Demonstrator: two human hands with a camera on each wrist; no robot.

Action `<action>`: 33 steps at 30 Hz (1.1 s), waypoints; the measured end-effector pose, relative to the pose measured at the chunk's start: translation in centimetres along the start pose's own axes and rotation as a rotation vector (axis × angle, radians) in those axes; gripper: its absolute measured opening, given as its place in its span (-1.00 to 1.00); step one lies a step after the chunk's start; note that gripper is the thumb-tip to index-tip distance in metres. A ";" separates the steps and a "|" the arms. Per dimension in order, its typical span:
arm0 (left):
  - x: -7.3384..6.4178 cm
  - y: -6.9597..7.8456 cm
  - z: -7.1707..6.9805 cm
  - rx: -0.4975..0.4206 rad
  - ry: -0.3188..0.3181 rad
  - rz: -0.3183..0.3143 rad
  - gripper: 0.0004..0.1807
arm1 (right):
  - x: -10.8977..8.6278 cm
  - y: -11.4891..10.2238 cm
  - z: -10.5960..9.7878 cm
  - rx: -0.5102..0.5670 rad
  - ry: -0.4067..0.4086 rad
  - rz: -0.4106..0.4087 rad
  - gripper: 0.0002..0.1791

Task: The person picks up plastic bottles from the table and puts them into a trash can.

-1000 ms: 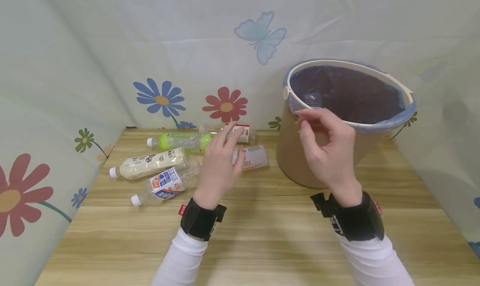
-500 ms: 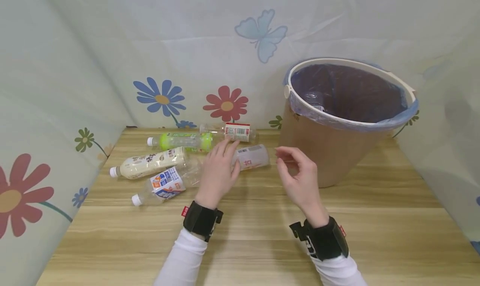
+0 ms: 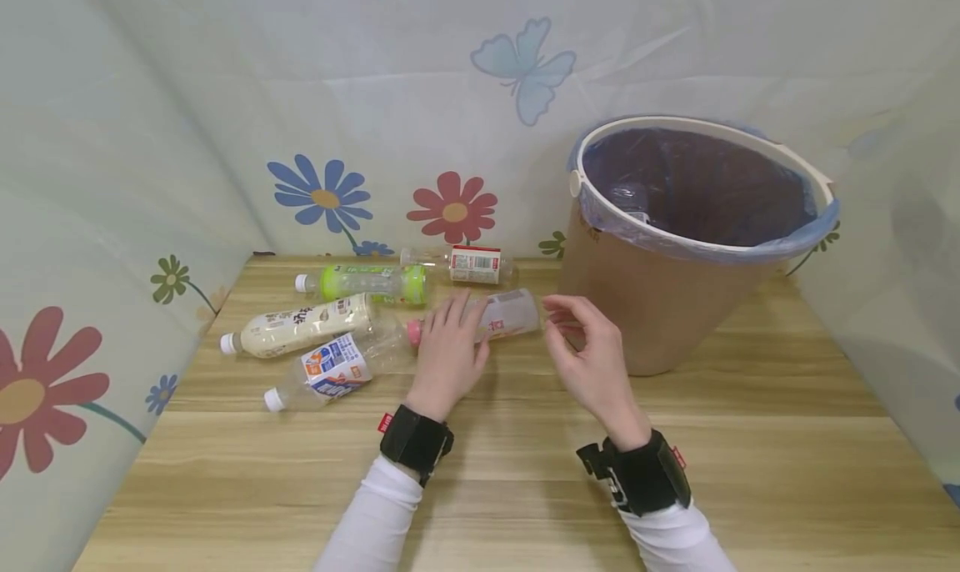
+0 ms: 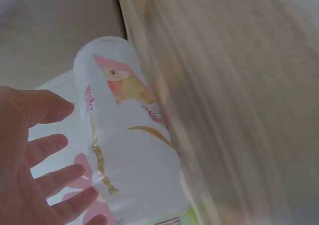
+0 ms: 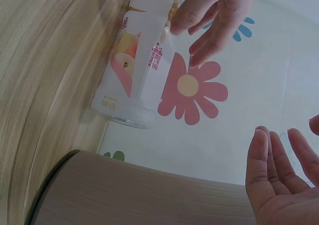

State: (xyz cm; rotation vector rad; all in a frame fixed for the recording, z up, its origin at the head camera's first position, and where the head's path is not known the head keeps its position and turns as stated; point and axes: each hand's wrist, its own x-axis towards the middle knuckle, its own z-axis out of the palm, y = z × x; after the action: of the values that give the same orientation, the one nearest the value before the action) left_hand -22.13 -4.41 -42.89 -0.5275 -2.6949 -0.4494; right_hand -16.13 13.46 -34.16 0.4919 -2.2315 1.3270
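A white peach-printed plastic bottle (image 3: 512, 312) with a pink cap (image 3: 414, 332) lies on its side on the table. My left hand (image 3: 450, 351) is over its cap end and hides part of the bottle. In the left wrist view, the thumb and spread fingers (image 4: 45, 150) stand around the bottle's side without closing on it. My right hand (image 3: 596, 359) hovers just past the bottle's base, between it and the bin. Its fingers are loosely bent with nothing in them, and the right wrist view shows a gap between them and the bottle (image 5: 142, 65).
Left of my hands lie a blue-and-orange-labelled bottle (image 3: 333, 368), a cream bottle (image 3: 300, 326) and a green-labelled bottle (image 3: 371, 283). A clear bottle (image 3: 474, 263) with a red-and-white label lies behind. A tan bin (image 3: 637, 297) with a blue liner stands at right, a clear bottle inside.
My right hand has come down and left from the bin's rim to beside the bottle's base. My left hand has shifted slightly right, uncovering the pink cap.
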 end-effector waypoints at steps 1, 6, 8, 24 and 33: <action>-0.1 0.0 0.0 0.009 -0.008 -0.005 -0.40 | 0.0 0.0 0.0 0.003 -0.003 0.002 -0.72; -0.1 -0.3 0.3 0.022 -0.039 -0.019 -0.36 | 0.0 0.1 0.0 0.014 -0.009 0.028 -0.73; -0.2 -0.5 0.5 0.020 -0.040 -0.021 -0.36 | 0.0 0.1 0.0 0.015 -0.007 0.033 -0.73; -0.5 -0.4 -0.4 0.024 -0.117 -0.041 -0.44 | 0.0 0.2 -0.3 -0.009 -0.013 0.045 -0.74; -0.7 0.4 -2.2 0.019 -0.211 -0.071 -0.51 | 0.0 0.3 -0.3 -0.009 -0.030 0.059 -0.73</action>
State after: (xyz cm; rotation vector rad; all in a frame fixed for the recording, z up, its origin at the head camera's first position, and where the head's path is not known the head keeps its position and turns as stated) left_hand -20.76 -5.10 -41.17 -0.5004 -2.9249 -0.4075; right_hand -16.16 13.87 -34.25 0.4489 -2.2910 1.3470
